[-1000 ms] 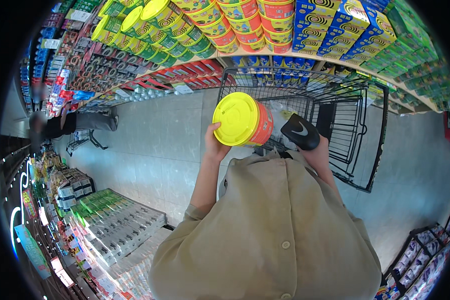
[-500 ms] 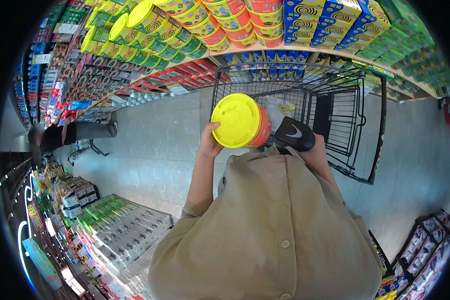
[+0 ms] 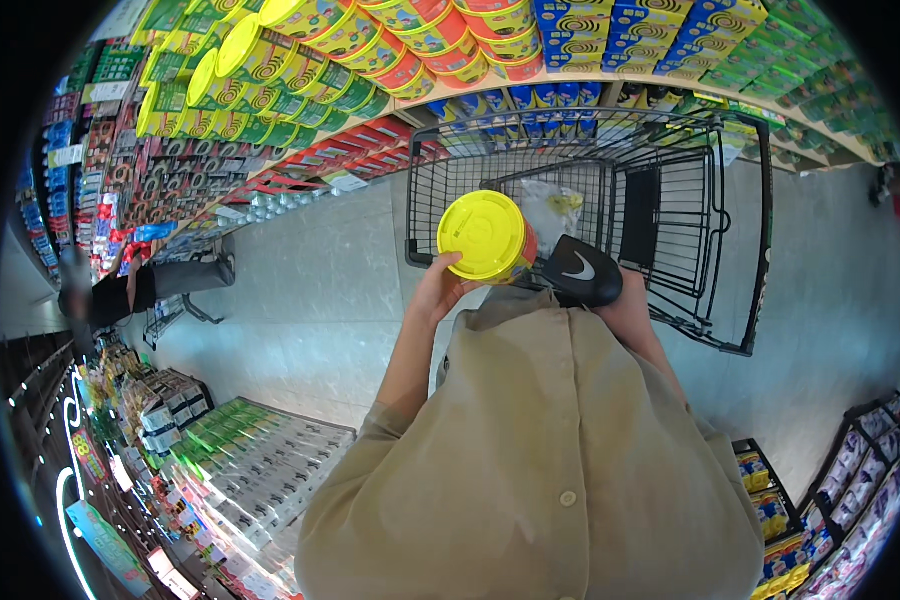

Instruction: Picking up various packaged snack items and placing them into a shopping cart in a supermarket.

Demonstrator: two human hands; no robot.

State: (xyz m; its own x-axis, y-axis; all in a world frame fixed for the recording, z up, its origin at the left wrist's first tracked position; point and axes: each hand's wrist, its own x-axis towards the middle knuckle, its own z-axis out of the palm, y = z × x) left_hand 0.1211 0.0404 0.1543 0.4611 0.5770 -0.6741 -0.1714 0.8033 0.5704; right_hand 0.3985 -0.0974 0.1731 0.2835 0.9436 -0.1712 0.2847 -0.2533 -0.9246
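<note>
My left hand [image 3: 442,290] is closed on the side of a round tub [image 3: 482,236] with a bright yellow lid and an orange-red and yellow wall. The thumb rests on the lid's edge; the other fingers are mostly hidden under the tub. My right hand [image 3: 628,305] grips the right end of a black rounded object [image 3: 582,270] with a white curved mark, whose kind I cannot make out. Both hands are in front of me, at the near side of a black wire shopping cart [image 3: 562,160]. A clear plastic bag [image 3: 552,207] with something yellowish lies in the cart.
Beyond the cart, shelves hold stacked yellow-lidded tubs [image 3: 325,45], blue boxes [image 3: 640,35] and green packs [image 3: 770,45]. At the left, a person in dark clothes [image 3: 135,288] stands beside another cart [image 3: 175,312]. Stacked packs [image 3: 260,450] are at the lower left.
The tub in my left hand has moved slightly right, toward the plastic bag, and its lid faces more upward. The cart's far-left end has shifted left in view.
</note>
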